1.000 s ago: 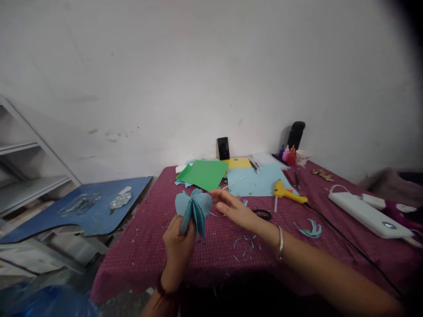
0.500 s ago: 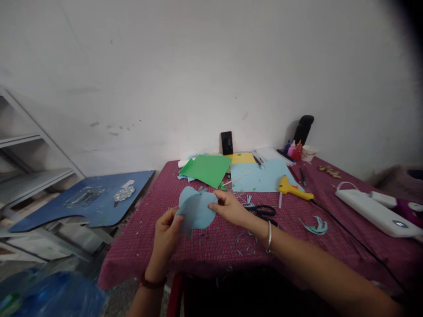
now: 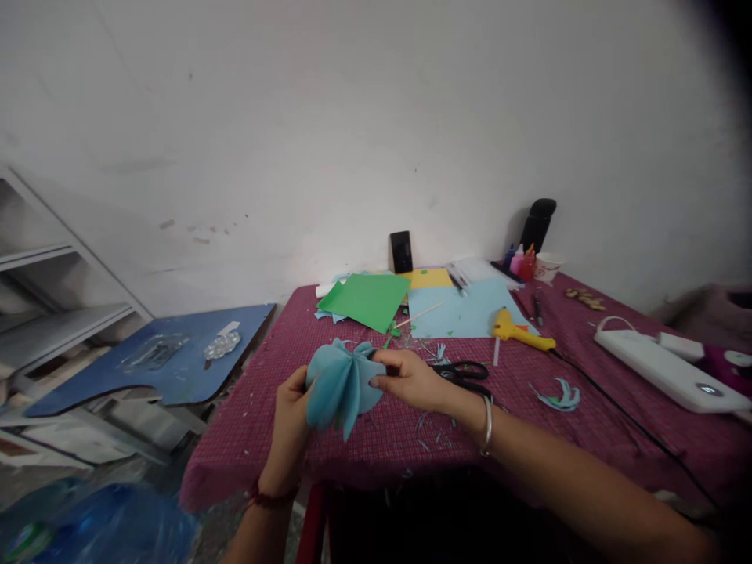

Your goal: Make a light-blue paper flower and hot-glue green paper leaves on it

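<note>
A light blue paper flower [image 3: 344,384] of several folded, rounded leaves is held up over the front of the table, its folds fanned toward me. My left hand [image 3: 292,411] grips its left edge, with some fingers hidden behind the paper. The right edge is pinched between thumb and fingers of my right hand [image 3: 405,378]. Just behind the flower, a green paper strip [image 3: 390,337] shows. Black-handled scissors [image 3: 464,371] lie beyond my right wrist, among thin blue paper scraps [image 3: 435,431].
Green paper [image 3: 376,300], a light blue sheet [image 3: 452,312] and a phone [image 3: 402,252] are toward the wall. To the right are a yellow glue gun [image 3: 520,332] with a trailing cord, a white power bank-like device [image 3: 663,368], paint bottles [image 3: 526,265] and a paper cup [image 3: 547,268].
The blue paper, flat-looking before, now shows its several folds spread apart. My hands have stayed on its two edges; the view has shifted slightly.
</note>
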`<state>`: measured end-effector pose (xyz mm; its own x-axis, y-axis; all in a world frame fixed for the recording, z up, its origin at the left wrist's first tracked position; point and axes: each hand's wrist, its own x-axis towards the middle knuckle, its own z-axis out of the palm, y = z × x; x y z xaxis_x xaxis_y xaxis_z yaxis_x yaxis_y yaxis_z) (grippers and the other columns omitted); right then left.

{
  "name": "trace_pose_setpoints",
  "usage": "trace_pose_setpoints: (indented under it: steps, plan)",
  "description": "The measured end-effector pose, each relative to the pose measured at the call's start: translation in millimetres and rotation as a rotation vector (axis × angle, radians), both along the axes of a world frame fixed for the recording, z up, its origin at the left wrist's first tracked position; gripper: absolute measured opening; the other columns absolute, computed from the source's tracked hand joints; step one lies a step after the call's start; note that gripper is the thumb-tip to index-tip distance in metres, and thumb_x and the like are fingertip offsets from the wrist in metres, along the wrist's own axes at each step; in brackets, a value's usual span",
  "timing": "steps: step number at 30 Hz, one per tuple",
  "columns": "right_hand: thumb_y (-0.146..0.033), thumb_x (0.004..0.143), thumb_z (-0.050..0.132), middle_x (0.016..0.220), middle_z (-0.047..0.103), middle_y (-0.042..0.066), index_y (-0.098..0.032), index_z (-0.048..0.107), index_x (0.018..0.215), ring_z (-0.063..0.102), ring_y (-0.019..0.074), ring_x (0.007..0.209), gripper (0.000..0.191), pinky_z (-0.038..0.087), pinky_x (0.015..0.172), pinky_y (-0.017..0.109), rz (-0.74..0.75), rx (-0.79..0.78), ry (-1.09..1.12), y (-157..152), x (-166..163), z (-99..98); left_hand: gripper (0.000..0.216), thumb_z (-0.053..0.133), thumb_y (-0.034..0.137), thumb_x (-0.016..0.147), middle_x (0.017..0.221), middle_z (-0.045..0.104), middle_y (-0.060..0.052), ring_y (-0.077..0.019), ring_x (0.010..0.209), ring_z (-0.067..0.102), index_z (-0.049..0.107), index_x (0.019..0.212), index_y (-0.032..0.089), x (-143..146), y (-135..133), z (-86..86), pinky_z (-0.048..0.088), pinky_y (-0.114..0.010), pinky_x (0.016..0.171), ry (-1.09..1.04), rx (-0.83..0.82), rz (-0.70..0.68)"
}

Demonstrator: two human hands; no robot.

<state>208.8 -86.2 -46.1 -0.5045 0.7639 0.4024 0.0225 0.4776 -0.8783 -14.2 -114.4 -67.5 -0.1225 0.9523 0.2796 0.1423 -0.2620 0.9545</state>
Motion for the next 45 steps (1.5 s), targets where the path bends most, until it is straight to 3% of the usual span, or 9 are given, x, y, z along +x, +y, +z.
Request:
trace_pose_setpoints:
  steps: [7,12,15,19,22,27,32,36,45]
  plan:
    - [-0.021,0.081,0.056,0.069,0.051,-0.003,-0.02,0.053,0.072,0.047,0.0145,0.066,0.01,0.037,0.061,0.026,-0.165,0.11,-0.013,5,11,-2.1,0.029,0.068,0.043,0.076,0.075,0.064,-0.001,-0.0157,0.07,0.057,0.066,0.085,0.016,0,-4,14.1,0.045,-0.025,0.066,0.087,0.007,0.03]
    - [-0.014,0.082,0.055,0.071,0.054,-0.001,-0.02,0.053,0.071,0.05,0.0153,0.069,0.013,0.038,0.065,0.027,-0.174,0.243,-0.056,0,13,-3.4,0.032,0.077,0.037,0.064,0.058,0.045,0.007,-0.0111,0.055,0.042,0.051,0.065,0.019,10,-10,19.4,0.032,-0.022,0.052,0.316,0.144,0.485]
    - [-0.01,0.082,0.054,0.077,0.058,0.001,-0.021,0.057,0.075,0.053,0.0166,0.075,0.013,0.041,0.072,0.03,-0.134,0.334,-0.087,-7,15,-2.2,0.039,0.07,0.039,0.074,0.051,0.038,0.008,-0.0095,0.05,0.038,0.044,0.054,0.019,15,-14,18.1,0.03,-0.022,0.049,0.282,0.144,0.391]
    - [-0.006,0.086,0.049,0.085,0.061,0.004,-0.021,0.06,0.086,0.056,0.0186,0.082,0.018,0.045,0.075,0.031,-0.174,0.531,-0.223,-18,19,-0.9,0.027,0.056,0.039,0.087,0.073,0.068,-0.001,-0.017,0.073,0.064,0.068,0.076,0.017,20,-29,18.5,0.049,-0.026,0.069,0.234,0.169,0.149]
    - [-0.002,0.084,0.048,0.093,0.063,0.006,-0.02,0.061,0.094,0.058,0.0198,0.091,0.025,0.046,0.081,0.033,-0.208,0.596,-0.298,-26,22,1.1,0.025,0.056,0.036,0.088,0.089,0.075,-0.005,-0.0204,0.086,0.068,0.073,0.091,0.018,24,-44,21.0,0.052,-0.029,0.079,0.263,0.268,-0.005]
    - [-0.004,0.084,0.052,0.09,0.061,0.005,-0.02,0.06,0.094,0.058,0.0192,0.087,0.02,0.048,0.078,0.034,-0.25,0.593,-0.239,-42,30,7.4,0.017,0.057,0.023,0.09,0.088,0.075,-0.002,-0.0157,0.083,0.069,0.073,0.092,0.021,27,-56,19.9,0.053,-0.024,0.076,0.35,0.37,-0.001]
    - [-0.015,0.083,0.064,0.123,0.053,0.01,-0.025,0.049,0.128,0.053,0.023,0.113,0.048,0.053,0.088,0.037,-0.231,0.383,0.096,-62,38,2.7,0.018,0.057,0.014,0.089,0.093,0.075,0.0,-0.0135,0.086,0.07,0.072,0.094,0.023,26,-61,9.7,0.053,-0.022,0.08,0.396,0.462,0.07]
    - [-0.011,0.085,0.058,0.131,0.046,0.01,-0.029,0.049,0.124,0.052,0.0239,0.12,0.044,0.055,0.087,0.039,-0.272,0.315,0.31,-73,35,-10.1,0.019,0.057,0.011,0.088,0.092,0.075,0.001,-0.0133,0.084,0.07,0.07,0.094,0.023,28,-69,2.8,0.054,-0.023,0.08,0.396,0.484,0.126]
    - [-0.012,0.082,0.065,0.139,0.041,0.01,-0.025,0.06,0.106,0.049,0.0277,0.124,0.027,0.051,0.085,0.04,-0.478,0.583,0.001,-80,32,-14.0,0.016,0.056,0.013,0.089,0.09,0.074,-0.001,-0.0142,0.083,0.07,0.069,0.094,0.021,33,-74,0.0,0.055,-0.024,0.079,0.421,0.491,0.122]
